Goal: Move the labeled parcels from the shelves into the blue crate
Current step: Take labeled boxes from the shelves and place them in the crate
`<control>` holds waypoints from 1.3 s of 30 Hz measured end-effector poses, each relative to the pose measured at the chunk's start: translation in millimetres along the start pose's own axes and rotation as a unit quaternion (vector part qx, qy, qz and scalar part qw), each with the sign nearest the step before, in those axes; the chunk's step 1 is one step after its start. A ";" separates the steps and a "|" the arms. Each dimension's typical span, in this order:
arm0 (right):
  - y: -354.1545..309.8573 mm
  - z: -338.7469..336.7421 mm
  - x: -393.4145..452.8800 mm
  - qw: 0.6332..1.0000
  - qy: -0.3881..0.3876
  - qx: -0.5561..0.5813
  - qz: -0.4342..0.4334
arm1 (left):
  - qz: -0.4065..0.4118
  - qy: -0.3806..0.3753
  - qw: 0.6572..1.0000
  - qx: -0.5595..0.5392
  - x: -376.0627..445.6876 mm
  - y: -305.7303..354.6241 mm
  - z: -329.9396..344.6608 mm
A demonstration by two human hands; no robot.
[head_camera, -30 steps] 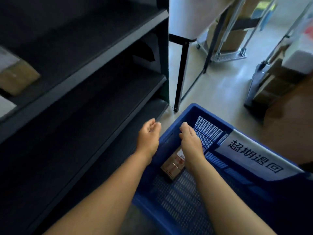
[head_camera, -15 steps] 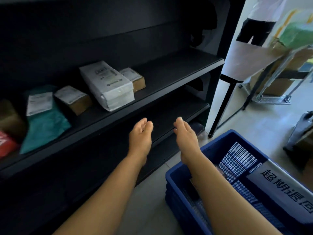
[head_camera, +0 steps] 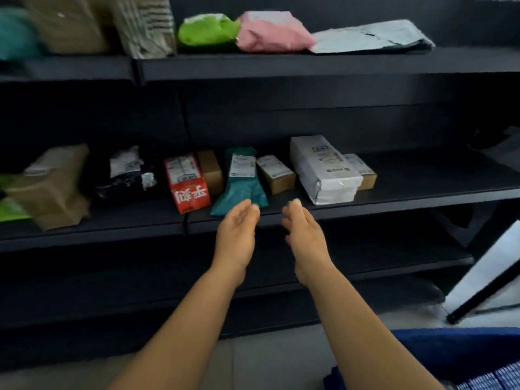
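Both hands now up from crate to shelf — left hand (head_camera: 235,238) fingers apart beside teal parcel (head_camera: 241,181), right hand (head_camera: 305,240) likewise

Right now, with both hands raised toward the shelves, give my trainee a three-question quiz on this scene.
1. True or false: the left hand holds a parcel.
2. Which parcel lies directly behind the left hand's fingertips? A) teal mailer B) pink mailer C) large white package
3. Fill in: the red box sits on the ____ shelf.

Key: 1 false, both it and the right hand are open and empty. 2 A. 3 middle.
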State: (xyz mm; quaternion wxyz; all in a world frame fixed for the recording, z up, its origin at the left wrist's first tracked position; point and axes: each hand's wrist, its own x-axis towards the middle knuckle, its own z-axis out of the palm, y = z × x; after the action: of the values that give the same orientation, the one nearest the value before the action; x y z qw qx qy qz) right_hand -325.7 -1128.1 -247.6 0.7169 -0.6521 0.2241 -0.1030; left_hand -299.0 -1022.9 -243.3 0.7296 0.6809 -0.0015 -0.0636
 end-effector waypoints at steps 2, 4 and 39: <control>-8.9 25.1 0.0 0.999 -0.039 -0.010 -0.009 | 0.008 0.039 0.999 -0.010 -0.1 10.6 -22.6; -17.2 49.5 -2.2 0.996 -0.082 -0.026 -0.019 | 0.017 0.077 0.997 -0.016 -2.9 19.8 -44.5; -80.8 461.7 -198.9 0.882 -0.453 -0.025 -0.132 | 0.195 0.419 0.886 -0.031 -101.7 140.1 -449.1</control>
State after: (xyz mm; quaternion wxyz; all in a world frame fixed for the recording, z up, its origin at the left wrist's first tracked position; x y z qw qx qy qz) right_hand -278.3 -640.6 -108.4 0.7037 -0.6687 -0.2105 0.1152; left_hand -347.2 -558.1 -128.1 0.6803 0.6073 0.1737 0.3717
